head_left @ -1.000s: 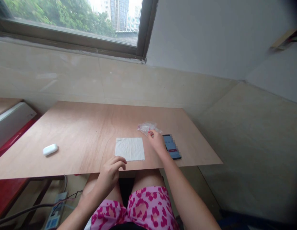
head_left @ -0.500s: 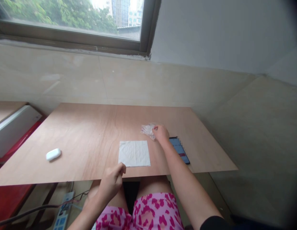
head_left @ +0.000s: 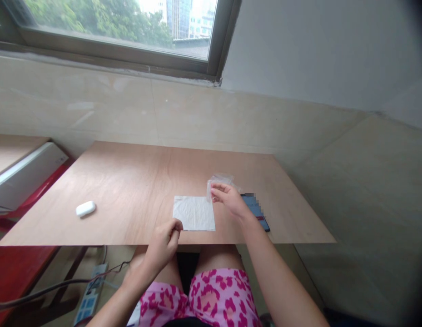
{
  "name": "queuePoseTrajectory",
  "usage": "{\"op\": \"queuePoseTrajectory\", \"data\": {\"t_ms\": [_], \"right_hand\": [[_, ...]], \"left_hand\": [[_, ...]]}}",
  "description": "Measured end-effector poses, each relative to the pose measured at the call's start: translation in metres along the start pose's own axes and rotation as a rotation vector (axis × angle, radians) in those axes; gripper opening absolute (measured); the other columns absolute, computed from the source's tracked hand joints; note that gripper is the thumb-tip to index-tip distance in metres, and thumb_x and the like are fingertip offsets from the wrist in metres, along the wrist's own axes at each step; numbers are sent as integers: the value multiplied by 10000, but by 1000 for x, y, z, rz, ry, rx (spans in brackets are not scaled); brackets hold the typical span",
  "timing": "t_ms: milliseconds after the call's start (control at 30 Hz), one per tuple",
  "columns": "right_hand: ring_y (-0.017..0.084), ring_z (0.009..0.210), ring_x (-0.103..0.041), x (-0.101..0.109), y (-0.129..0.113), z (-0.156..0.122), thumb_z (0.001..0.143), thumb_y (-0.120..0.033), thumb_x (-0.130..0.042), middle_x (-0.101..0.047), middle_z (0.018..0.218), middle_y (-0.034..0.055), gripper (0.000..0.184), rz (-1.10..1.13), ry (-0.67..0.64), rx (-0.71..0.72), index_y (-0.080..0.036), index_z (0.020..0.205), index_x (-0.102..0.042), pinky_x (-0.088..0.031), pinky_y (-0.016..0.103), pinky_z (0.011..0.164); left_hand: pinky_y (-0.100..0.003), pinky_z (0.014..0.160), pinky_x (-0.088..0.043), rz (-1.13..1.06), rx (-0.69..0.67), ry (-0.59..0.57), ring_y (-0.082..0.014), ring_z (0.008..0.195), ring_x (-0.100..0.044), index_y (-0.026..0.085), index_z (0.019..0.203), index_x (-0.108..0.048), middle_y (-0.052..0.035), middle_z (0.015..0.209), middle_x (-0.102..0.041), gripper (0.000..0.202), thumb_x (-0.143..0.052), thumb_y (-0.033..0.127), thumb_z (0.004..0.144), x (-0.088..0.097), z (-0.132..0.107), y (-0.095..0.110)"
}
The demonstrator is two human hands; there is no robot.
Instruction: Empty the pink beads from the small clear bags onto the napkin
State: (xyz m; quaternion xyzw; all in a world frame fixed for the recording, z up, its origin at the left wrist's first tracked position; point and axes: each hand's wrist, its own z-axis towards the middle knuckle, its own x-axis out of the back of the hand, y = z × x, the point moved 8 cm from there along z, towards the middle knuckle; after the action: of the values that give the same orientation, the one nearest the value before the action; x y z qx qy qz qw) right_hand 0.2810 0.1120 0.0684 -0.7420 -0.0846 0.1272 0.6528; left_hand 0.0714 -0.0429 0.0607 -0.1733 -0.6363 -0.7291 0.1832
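Observation:
Between the thumb and fingers of my right hand (head_left: 227, 197) is a small clear zip bag (head_left: 209, 190) with a thin red line along it, pinched near the right edge of a white paper napkin (head_left: 194, 213). Behind that hand lie more crumpled clear plastic bags (head_left: 222, 178), partly covered by it. My left hand (head_left: 166, 237) is curled closed at the table's front edge, by the napkin's lower left corner. Nothing shows in its fingers. The napkin lies flat and squarely folded on the wooden table (head_left: 136, 181).
A phone (head_left: 256, 213) lies right of the napkin, partly behind my right wrist. On the left of the table rests a white earbud case (head_left: 86, 209). A power strip (head_left: 90, 295) with cables sits below the table's left side. The wall and a window border the far side.
My right hand has come away from the pile of plastic bags toward me, with one small bag in its fingers. My left hand stays closed near the napkin. The view has shifted slightly.

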Motion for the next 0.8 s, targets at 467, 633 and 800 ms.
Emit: {"op": "queuePoseTrajectory", "data": {"t_ms": [467,633,800], "right_hand": [[145,710,-618,-79,50,-112,795,-447,-843,-704,770,12,320,27,-319,-194,-167,813,-688,-460,272,705],[146,691,-622,-88,59,-115,806,-460,-826,-703,752,9,335,18,-343,-174,-170,788,-660,-456,263,675],[145,681,-623,-90,61,-117,798,-475,-830,-709,764,14,337,10,-394,-207,-163,831,-706,-456,265,663]], "left_hand": [[-237,584,-477,-428,187,-249,-139,668,-577,166,886,-653,-15,788,-627,377,-568,518,993,-34,-21,4],[-242,605,-474,-444,192,-333,-147,690,-606,154,870,-641,-32,788,-659,417,-577,548,993,-42,-21,2],[-254,621,-471,-451,188,-341,-143,660,-593,166,841,-618,-14,753,-643,397,-514,501,1027,-44,-18,3]]}}
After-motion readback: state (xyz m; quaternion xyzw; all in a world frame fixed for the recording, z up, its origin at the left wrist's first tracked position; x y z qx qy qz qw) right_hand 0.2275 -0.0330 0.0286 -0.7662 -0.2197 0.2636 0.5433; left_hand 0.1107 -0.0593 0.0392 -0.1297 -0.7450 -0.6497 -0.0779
